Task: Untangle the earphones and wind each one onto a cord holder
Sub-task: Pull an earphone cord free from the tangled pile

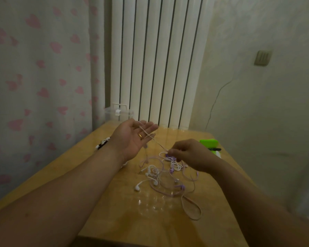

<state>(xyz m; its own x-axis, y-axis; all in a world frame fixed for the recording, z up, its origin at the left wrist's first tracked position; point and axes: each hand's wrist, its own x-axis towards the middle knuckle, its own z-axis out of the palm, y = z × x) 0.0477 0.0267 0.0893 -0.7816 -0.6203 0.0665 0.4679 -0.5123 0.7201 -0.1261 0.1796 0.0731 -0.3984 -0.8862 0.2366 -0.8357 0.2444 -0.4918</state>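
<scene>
At the far left edge of the tabletop (114, 211) lies a small black and white thing (102, 142), partly hidden by the wrist, and I cannot tell what it is. Behind it, near the wall, stands a clear box (118, 113). Next comes the left hand (132, 138), lifted above the tabletop with the palm up. Its grip is wide, with the fingers straight and spread, and it works like a peg so that one thin cord (156, 141) can lie across the fingers and stay out of the mess. The cord is pulled tight. Its long line slants from the far left fingertips down and to the right, toward the right hand. Below it, in the middle of the tabletop, the earphones (166, 173) lie in a knotted heap of white and purple loops. One white bud (137, 187) sticks out at the near left, and a long pink loop (191, 209) trails toward the person. The right hand (189, 154) hangs just over the heap. Its grip is narrow and pinches the cord where it leaves the knot, most likely to work it free. To the right lie a green thing (209, 142) and a black pen (214, 149), well apart from the earphones.
</scene>
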